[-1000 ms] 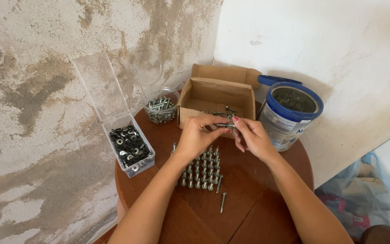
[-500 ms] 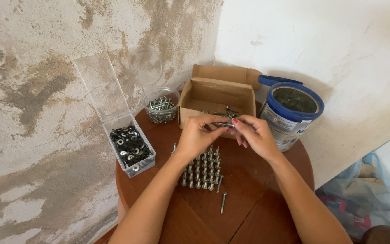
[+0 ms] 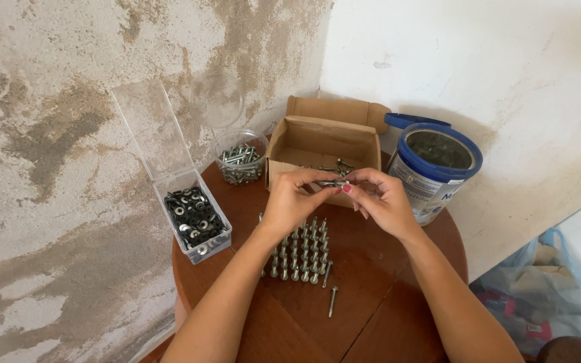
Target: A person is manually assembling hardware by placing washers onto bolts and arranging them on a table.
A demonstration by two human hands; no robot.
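Both hands, left hand (image 3: 289,200) and right hand (image 3: 379,199), pinch 1 bolt (image 3: 333,183) between fingertips at 12 o'clock above the standing bolts (image 3: 300,250); best kept level, grip steady.

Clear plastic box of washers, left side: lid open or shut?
Open. The clear plastic box has its hinged lid standing up against the wall, with the washers exposed inside.

Round table (image 3: 384,296) w/ bolts (image 3: 300,252) (upright)
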